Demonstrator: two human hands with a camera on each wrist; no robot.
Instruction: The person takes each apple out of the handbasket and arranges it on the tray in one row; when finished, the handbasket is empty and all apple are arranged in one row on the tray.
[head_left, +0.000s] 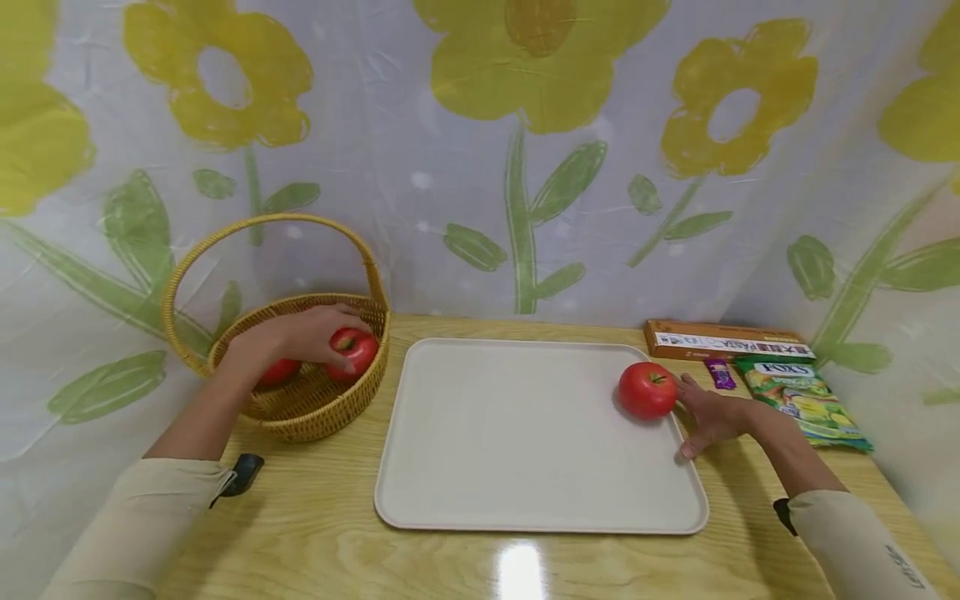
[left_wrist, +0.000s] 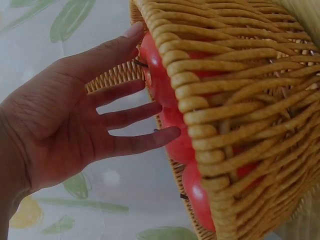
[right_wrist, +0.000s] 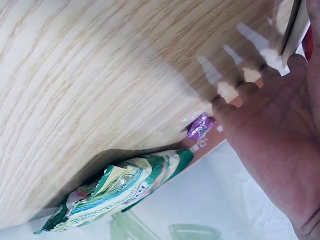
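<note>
Sleeves [head_left: 142, 508] nearest; apples [head_left: 647, 390] by spread fingers of your L hand [head_left: 307, 332] & R hand [head_left: 714, 413]; prob. reach step, next needs curling.

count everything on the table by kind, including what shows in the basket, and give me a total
tray: 1
wicker basket: 1
red apples: 4 visible (1 on the tray, 3 in the basket; more could be hidden)
long box: 1
green packet: 1
small purple packet: 1
total: 9 visible
</note>
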